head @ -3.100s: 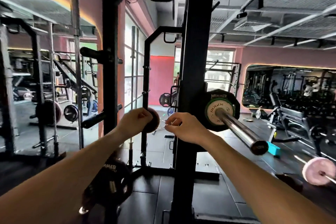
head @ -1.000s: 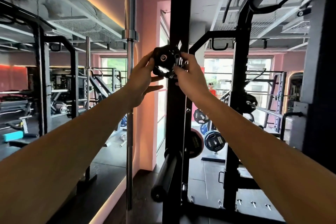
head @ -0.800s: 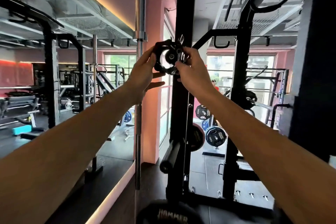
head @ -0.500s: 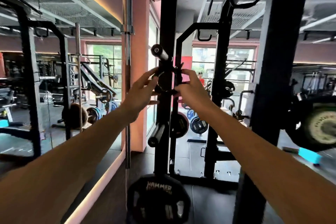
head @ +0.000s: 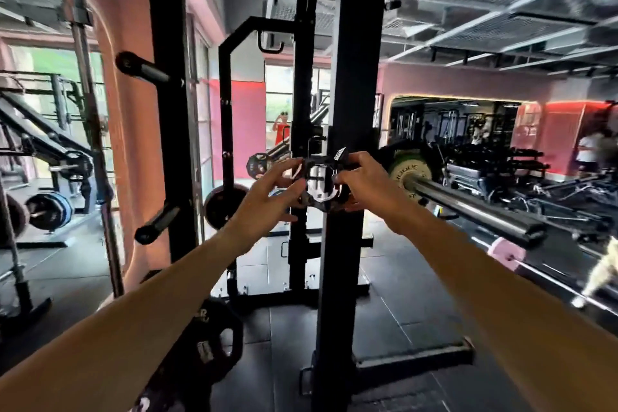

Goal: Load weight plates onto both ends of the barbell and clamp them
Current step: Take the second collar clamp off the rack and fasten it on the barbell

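A black barbell clamp with a shiny metal inside hangs at chest height in front of the black rack upright. My left hand pinches its left side with thumb and spread fingers. On the clamp's right side, my right hand grips it. Just right of my hands the barbell's steel sleeve points toward me, bare up to its end cap. A pale green-and-white weight plate sits at the sleeve's inner end, against the rack. The clamp is apart from the sleeve.
Storage pegs stick out of the left rack post. A black plate hangs low by my left forearm. A pink plate lies on the floor at the right. A person in red stands far off.
The view swung right and the clamp came down from head height by the left post to chest height. The barbell sleeve with its plate is now beside my right hand.
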